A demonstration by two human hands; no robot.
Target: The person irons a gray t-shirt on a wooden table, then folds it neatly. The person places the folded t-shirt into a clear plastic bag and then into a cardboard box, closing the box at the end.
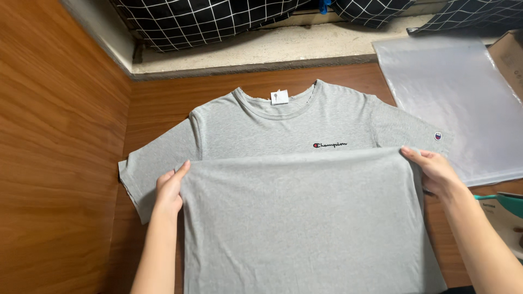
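Hands pinch the folded-up hem of a grey T-shirt [283,125] lying flat on the wooden worktop [163,100]: left hand [169,190] fingers clamped on its left corner, right hand [436,171] on its right. Clear plastic bag [457,98] far right.

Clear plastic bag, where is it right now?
In the head view, the clear plastic bag lies flat on the wooden table, upper right, just beyond the grey T-shirt sleeve and the right hand.

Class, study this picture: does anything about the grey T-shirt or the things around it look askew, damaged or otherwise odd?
Nothing stands out. The grey T-shirt lies flat on the wooden table, its lower part folded up evenly, with the left hand and right hand at the fold's corners. The clear plastic bag beside it lies flat.
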